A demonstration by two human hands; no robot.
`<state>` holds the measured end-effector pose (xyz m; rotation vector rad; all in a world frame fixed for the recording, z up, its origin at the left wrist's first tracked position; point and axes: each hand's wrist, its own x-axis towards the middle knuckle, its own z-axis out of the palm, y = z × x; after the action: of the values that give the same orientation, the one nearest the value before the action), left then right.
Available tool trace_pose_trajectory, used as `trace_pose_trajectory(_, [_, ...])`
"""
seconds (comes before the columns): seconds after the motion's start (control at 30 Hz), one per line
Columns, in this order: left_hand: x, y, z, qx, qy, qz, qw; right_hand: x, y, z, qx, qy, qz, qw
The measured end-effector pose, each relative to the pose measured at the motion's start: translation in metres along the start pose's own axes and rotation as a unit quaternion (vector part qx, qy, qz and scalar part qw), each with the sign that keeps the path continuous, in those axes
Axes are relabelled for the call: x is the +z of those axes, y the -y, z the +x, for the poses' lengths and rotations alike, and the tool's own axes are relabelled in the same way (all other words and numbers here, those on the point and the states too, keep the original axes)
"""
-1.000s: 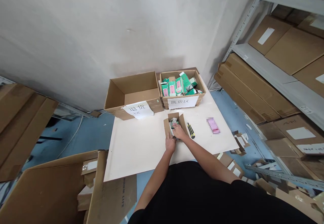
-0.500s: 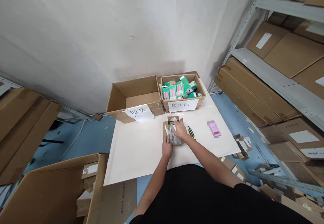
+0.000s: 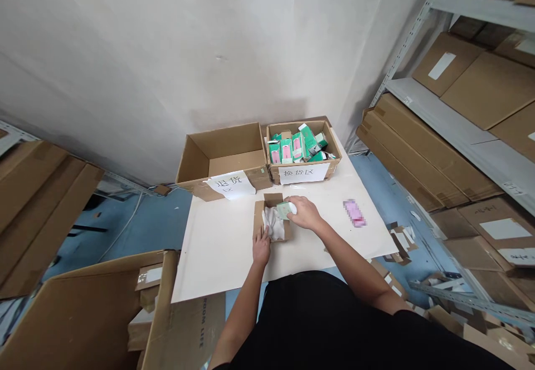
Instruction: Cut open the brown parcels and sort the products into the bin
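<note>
A small open cardboard box stands on the white table, with crumpled whitish wrapping inside. My left hand grips its near left side, fingers over the edge. Just right of the box's opening, my right hand is closed on a pale green card. Something small and white shows by its fingers, too unclear to name. Behind the small box are two larger cartons: a left one with a handwritten paper sign, and a right one holding several green and pink boxes.
A blurred pink item lies on the table's right side. Shelving with cartons rises at the right. A large open carton stands at the lower left. Cardboard scraps lie on the blue floor.
My right hand has come up out of the small box and now holds the pale green card. The box and my left hand have shifted left. The yellow-and-black cutter is out of sight.
</note>
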<state>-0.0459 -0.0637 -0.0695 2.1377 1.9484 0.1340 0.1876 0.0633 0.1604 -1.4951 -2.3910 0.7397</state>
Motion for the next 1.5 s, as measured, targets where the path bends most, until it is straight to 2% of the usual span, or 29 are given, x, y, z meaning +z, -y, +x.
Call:
trace_pose_trajectory(0.1, [-0.006,0.016,-0.017,-0.028,-0.03,0.026,0.999,-0.005,-0.01,0.005,0.013,-0.028,-0.008,0.999])
trace_pose_trajectory(0.17, [-0.01,0.026,-0.03,-0.047,-0.042,0.03,0.998,0.003,-0.02,0.015,0.037,-0.013,-0.021,0.999])
trace_pose_trajectory(0.23, [-0.015,0.035,-0.04,-0.068,-0.046,0.029,0.996,0.02,-0.031,0.029,0.063,0.025,-0.034,0.997])
trace_pose_trajectory(0.37, [-0.023,0.052,-0.052,-0.099,-0.037,0.021,0.994,0.068,-0.043,0.056,0.105,0.116,-0.037,0.987])
trace_pose_trajectory(0.43, [-0.027,0.061,-0.054,-0.109,-0.03,0.014,0.993,0.091,-0.047,0.064,0.118,0.132,-0.017,0.984])
trace_pose_trajectory(0.53, [-0.031,0.074,-0.058,-0.131,-0.028,-0.001,0.991,0.118,-0.059,0.062,0.126,0.104,0.054,0.985])
trace_pose_trajectory(0.67, [-0.039,0.082,-0.064,-0.145,-0.041,-0.033,0.988,0.147,-0.09,0.036,0.093,0.053,0.187,0.976])
trace_pose_trajectory(0.77, [-0.051,0.07,-0.054,-0.124,-0.088,-0.072,0.986,0.166,-0.112,0.011,0.046,0.043,0.269,0.961])
trace_pose_trajectory(0.87, [-0.065,0.036,-0.021,-0.101,-0.152,-0.122,0.976,0.18,-0.123,-0.002,0.056,0.012,0.297,0.953])
trace_pose_trajectory(0.9, [-0.068,0.02,-0.004,-0.081,-0.149,-0.147,0.975,0.184,-0.124,-0.002,0.066,-0.001,0.301,0.951])
trace_pose_trajectory(0.97, [-0.07,-0.015,0.032,-0.046,-0.107,-0.198,0.973,0.187,-0.124,0.003,0.084,-0.014,0.31,0.947])
trace_pose_trajectory(1.03, [-0.068,-0.048,0.069,-0.041,-0.044,-0.231,0.971,0.188,-0.124,0.011,0.097,-0.014,0.32,0.942])
trace_pose_trajectory(1.1, [-0.062,-0.075,0.099,-0.058,0.009,-0.251,0.966,0.187,-0.125,0.016,0.11,-0.016,0.319,0.941])
trace_pose_trajectory(1.17, [-0.056,-0.091,0.118,-0.1,0.04,-0.254,0.961,0.186,-0.128,0.019,0.112,-0.026,0.307,0.945])
trace_pose_trajectory(1.27, [-0.049,-0.093,0.128,-0.137,0.041,-0.258,0.955,0.185,-0.13,0.02,0.098,-0.04,0.281,0.954])
trace_pose_trajectory(1.5, [-0.042,-0.065,0.127,-0.094,-0.007,-0.33,0.939,0.181,-0.111,0.021,0.121,-0.058,0.232,0.963])
